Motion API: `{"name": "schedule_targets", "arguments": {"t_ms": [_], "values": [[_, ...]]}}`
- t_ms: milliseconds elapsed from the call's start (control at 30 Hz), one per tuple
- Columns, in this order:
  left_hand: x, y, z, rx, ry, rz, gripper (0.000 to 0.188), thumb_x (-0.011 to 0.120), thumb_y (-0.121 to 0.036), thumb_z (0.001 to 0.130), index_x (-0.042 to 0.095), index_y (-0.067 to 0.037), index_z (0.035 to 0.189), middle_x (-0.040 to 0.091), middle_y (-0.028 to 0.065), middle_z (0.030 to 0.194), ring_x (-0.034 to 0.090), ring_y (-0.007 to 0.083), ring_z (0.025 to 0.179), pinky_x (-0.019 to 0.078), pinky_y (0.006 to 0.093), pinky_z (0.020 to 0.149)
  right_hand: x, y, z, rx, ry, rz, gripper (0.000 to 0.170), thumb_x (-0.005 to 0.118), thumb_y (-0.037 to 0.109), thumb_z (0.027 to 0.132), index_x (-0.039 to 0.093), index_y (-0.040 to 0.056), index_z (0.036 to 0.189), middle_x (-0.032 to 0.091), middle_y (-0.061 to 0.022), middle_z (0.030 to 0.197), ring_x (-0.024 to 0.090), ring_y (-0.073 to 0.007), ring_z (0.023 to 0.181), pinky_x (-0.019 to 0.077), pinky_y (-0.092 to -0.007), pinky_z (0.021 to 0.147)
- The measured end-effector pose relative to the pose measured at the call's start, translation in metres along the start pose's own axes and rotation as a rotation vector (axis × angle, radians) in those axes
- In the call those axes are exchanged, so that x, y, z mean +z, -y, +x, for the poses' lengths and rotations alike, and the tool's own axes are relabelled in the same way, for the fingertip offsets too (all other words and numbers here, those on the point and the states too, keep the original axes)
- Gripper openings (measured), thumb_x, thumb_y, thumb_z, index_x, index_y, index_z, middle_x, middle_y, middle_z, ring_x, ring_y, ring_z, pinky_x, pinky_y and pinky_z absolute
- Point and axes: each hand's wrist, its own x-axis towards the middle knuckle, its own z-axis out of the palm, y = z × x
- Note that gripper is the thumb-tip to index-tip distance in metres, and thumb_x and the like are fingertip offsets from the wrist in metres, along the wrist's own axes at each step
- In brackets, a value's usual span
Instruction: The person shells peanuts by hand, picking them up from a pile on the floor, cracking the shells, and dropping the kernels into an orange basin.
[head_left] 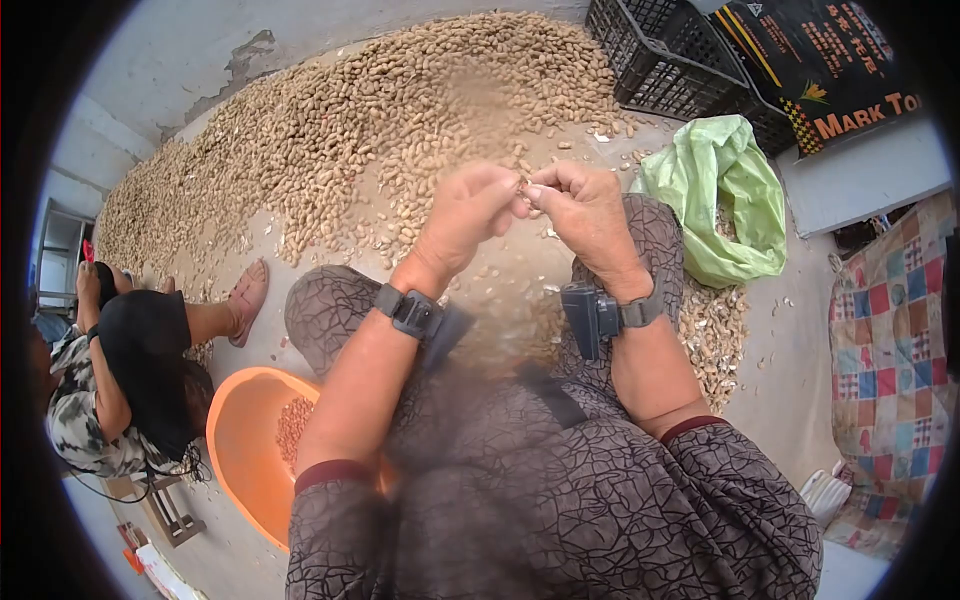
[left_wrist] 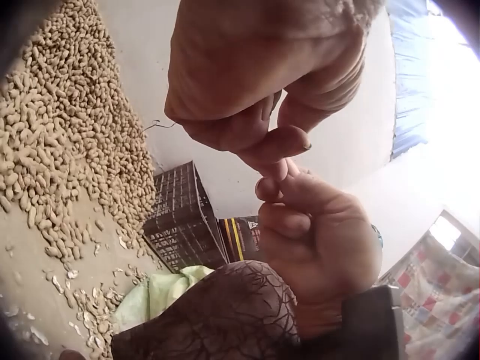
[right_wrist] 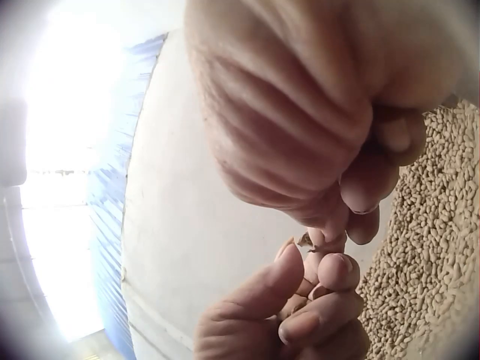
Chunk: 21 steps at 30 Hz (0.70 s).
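Where the two hands meet, a small brown piece of peanut shell lies at the fingertips, with our left hand and our right hand reaching it from opposite sides. Both of us-side hands are curled in a pinch around it, so neither is clearly nearer; it is too small and too covered by fingers for us to tell its long axis. Our forearms slope inward to that meeting point, leaving a gap between them that widens toward our body. Beyond the fingertips spreads the peanut pile, its near edge loose and scattered. Our left knee and right knee flank the space below the wrists, the right one close to the hand. Just outside that knee sits the green sack, its mouth open, with the black crate farther off. On our left, the orange basin holds reddish kernels, its near side partly hidden by our forearm.
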Motion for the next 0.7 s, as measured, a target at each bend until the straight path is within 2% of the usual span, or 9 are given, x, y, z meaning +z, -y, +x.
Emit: {"name": "schedule_targets", "arguments": {"t_ms": [33,167,233,267,333,467,533,700], "values": [[-0.001,0.002,0.001,0.048,-0.006,0.055,0.015,0.054,-0.015,0.087,0.061,-0.004,0.080,0.060,0.0029,0.069,0.047,0.0057,0.054,0.0346,0.0179,0.046,0.001,0.002,-0.001,-0.007,-0.011,0.008,0.013,0.064,0.011,0.075,0.066,-0.0016,0.078,0.063,-0.0090,0.063,0.056,-0.0108,0.057,0.0442,-0.0268,0.052],[-0.003,0.004,-0.001,0.075,-0.014,0.100,0.012,0.056,-0.013,0.088,0.059,-0.001,0.085,0.062,0.0051,0.071,0.049,0.0046,0.051,0.0383,0.0161,0.046,0.004,0.009,-0.004,-0.030,0.022,-0.004,0.014,0.065,0.011,0.073,0.065,-0.0024,0.078,0.063,-0.0109,0.063,0.057,-0.0130,0.056,0.0452,-0.0282,0.052],[0.001,0.004,-0.004,0.120,-0.107,0.180,0.014,0.056,-0.013,0.085,0.061,-0.002,0.076,0.059,0.0030,0.065,0.048,0.0059,0.051,0.0373,0.0193,0.047,0.004,0.012,-0.005,-0.053,0.020,-0.156,0.015,0.066,0.011,0.071,0.064,-0.0027,0.077,0.062,-0.0129,0.062,0.059,-0.0164,0.056,0.0461,-0.0297,0.053],[0.002,0.004,-0.004,0.120,-0.107,0.181,0.014,0.056,-0.013,0.085,0.061,-0.002,0.076,0.059,0.0030,0.065,0.048,0.0059,0.051,0.0373,0.0193,0.047,0.004,0.011,-0.006,-0.053,0.019,-0.156,0.015,0.066,0.011,0.071,0.064,-0.0027,0.077,0.062,-0.0129,0.062,0.059,-0.0164,0.056,0.0461,-0.0297,0.053],[0.003,0.004,-0.005,0.151,-0.155,0.230,0.013,0.058,-0.011,0.084,0.060,-0.001,0.075,0.058,0.0027,0.064,0.049,0.0057,0.052,0.0388,0.0202,0.047,0.005,0.010,-0.007,-0.080,0.009,-0.177,0.012,0.068,0.009,0.072,0.063,-0.0015,0.076,0.059,-0.0029,0.060,0.049,-0.0055,0.055,0.0399,-0.0227,0.049],[0.001,0.008,-0.004,0.168,-0.133,0.328,0.014,0.058,-0.016,0.087,0.059,-0.003,0.083,0.059,0.0013,0.068,0.048,0.0037,0.052,0.0373,0.0162,0.047,0.006,0.009,-0.007,-0.053,0.006,-0.202,0.012,0.068,0.009,0.072,0.062,-0.0016,0.073,0.058,-0.0041,0.058,0.050,-0.0071,0.054,0.0402,-0.0245,0.049],[0.005,0.004,-0.005,0.159,-0.113,0.339,0.013,0.059,-0.015,0.087,0.059,-0.002,0.084,0.059,0.0007,0.069,0.046,0.0031,0.052,0.0366,0.0164,0.047,0.008,0.005,-0.006,-0.105,-0.039,-0.175,0.012,0.064,0.009,0.070,0.059,-0.0020,0.067,0.057,-0.0150,0.057,0.055,-0.0210,0.050,0.0419,-0.0335,0.048],[-0.003,0.010,-0.001,0.167,-0.040,0.315,0.011,0.059,-0.012,0.087,0.059,-0.001,0.085,0.059,0.0009,0.070,0.044,0.0028,0.054,0.0349,0.0163,0.047,0.008,0.008,-0.008,-0.175,-0.040,-0.148,0.012,0.063,0.007,0.070,0.057,-0.0020,0.064,0.055,-0.0147,0.055,0.052,-0.0205,0.049,0.0401,-0.0336,0.047]]}}
